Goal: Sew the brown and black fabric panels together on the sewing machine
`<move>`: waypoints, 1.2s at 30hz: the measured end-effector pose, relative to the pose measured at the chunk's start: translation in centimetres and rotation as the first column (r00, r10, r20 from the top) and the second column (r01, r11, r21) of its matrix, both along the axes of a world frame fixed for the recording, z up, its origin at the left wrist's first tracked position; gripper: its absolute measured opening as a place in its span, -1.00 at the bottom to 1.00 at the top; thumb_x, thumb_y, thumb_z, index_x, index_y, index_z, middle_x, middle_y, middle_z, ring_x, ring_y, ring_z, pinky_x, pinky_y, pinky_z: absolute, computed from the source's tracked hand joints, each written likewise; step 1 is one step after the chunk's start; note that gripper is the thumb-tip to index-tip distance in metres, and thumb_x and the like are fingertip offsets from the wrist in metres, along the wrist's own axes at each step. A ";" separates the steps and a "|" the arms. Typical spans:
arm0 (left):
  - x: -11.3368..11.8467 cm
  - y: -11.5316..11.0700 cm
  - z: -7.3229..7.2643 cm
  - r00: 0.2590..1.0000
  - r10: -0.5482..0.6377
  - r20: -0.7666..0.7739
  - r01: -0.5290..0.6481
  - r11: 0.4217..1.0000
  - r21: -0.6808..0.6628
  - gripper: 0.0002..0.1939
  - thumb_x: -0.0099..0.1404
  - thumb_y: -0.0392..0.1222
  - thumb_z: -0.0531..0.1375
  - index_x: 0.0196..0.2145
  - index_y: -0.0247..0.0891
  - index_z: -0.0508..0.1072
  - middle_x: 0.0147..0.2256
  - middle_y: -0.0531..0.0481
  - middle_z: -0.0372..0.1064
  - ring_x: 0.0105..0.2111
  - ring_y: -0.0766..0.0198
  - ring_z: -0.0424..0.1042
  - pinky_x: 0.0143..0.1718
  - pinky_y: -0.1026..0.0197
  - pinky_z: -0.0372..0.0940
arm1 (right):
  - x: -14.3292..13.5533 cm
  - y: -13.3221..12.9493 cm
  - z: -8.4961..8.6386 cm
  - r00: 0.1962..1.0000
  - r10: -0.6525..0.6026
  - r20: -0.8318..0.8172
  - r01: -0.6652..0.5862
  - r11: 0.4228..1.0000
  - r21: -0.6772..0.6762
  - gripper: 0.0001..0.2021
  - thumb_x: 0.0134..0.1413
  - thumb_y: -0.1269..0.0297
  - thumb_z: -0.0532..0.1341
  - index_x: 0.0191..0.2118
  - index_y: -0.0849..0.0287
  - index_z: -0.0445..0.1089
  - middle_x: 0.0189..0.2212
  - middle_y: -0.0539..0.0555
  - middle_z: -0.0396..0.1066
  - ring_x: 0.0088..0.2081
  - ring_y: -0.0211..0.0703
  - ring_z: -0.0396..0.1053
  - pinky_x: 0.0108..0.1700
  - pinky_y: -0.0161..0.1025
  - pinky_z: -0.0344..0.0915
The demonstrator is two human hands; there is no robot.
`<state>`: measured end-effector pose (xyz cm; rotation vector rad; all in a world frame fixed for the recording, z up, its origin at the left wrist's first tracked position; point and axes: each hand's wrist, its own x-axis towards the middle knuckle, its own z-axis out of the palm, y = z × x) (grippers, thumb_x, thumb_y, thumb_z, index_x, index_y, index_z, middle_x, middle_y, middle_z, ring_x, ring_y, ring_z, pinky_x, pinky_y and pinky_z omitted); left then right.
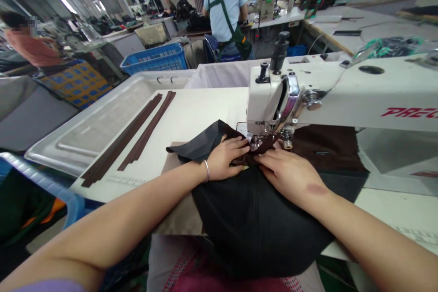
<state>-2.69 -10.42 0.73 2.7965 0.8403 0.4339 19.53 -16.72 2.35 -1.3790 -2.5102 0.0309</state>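
By the needle, both hands (pixel 227 157) are lying flat, palms down, pressing the black cloth (pixel 260 219), maybe pinching it.

A blue plastic basket (pixel 155 59) stands near a seated person (pixel 226 9) wearing dark green straps.

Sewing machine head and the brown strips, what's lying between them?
In the head view, mostly bare white tabletop; black fabric under the left hand juts into the near side.
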 end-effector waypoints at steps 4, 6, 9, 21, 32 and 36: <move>0.4 -0.7 0.7 0.996 -0.088 -0.002 0.086 0.960 0.267 -0.66 0.34 -0.07 0.11 -0.04 -0.35 0.41 -0.11 -0.23 0.42 -0.07 0.09 0.36 -0.02 -0.01 0.27 | 0.6 1.1 0.7 1.000 -0.008 -0.010 0.007 0.995 -0.096 -0.77 0.22 0.34 0.07 -0.14 0.05 0.45 -0.14 0.04 0.47 -0.12 -0.11 0.40 -0.10 -0.18 0.32; 0.5 -0.9 1.0 0.990 -0.135 -0.027 0.136 0.927 0.348 -0.75 0.38 -0.18 0.06 -0.07 -0.33 0.41 -0.19 -0.17 0.45 -0.16 0.17 0.39 -0.10 0.07 0.30 | 0.8 1.4 0.7 0.998 -0.055 -0.003 0.055 0.992 -0.112 -0.77 0.22 0.30 0.07 -0.10 0.02 0.44 -0.13 0.03 0.47 -0.15 -0.10 0.42 -0.15 -0.18 0.34; 0.3 -0.9 1.0 0.982 -0.183 0.055 0.155 0.930 0.332 -0.82 0.39 -0.29 0.04 -0.17 -0.29 0.44 -0.26 -0.10 0.47 -0.23 0.24 0.41 -0.16 0.16 0.31 | 1.0 1.4 0.3 0.996 -0.090 -0.009 0.088 0.991 -0.098 -0.76 0.21 0.28 0.09 -0.08 -0.03 0.44 -0.11 0.00 0.47 -0.13 -0.07 0.43 -0.14 -0.15 0.34; 0.6 -2.1 2.4 0.966 0.195 0.172 -0.159 0.967 -0.201 -0.71 0.22 -0.51 0.07 -0.21 -0.25 0.46 -0.26 0.05 0.47 -0.22 0.32 0.45 -0.12 0.28 0.31 | 0.6 1.3 -0.3 0.989 -0.013 -0.149 0.003 0.998 -0.070 -0.82 0.22 0.24 0.13 -0.14 -0.06 0.45 -0.13 -0.07 0.46 -0.06 -0.10 0.37 -0.03 -0.15 0.30; 1.2 -0.9 1.5 0.951 0.066 0.302 0.023 0.959 -0.283 -0.85 0.28 -0.32 0.16 -0.24 -0.27 0.53 -0.31 -0.03 0.44 -0.25 0.27 0.41 -0.15 0.21 0.33 | 0.6 1.3 -0.6 0.983 -0.028 -0.182 0.022 0.999 -0.037 -0.84 0.24 0.23 0.13 -0.18 0.04 0.45 -0.17 -0.01 0.46 -0.09 -0.08 0.39 -0.01 -0.14 0.30; 1.3 -0.9 1.5 0.943 0.081 0.322 0.014 0.960 -0.280 -0.85 0.25 -0.35 0.16 -0.26 -0.30 0.53 -0.32 -0.05 0.44 -0.26 0.27 0.41 -0.16 0.21 0.33 | 0.6 1.4 -0.6 0.983 -0.024 -0.182 0.018 0.999 -0.035 -0.84 0.24 0.23 0.12 -0.17 0.04 0.44 -0.17 -0.01 0.46 -0.09 -0.08 0.39 0.00 -0.12 0.30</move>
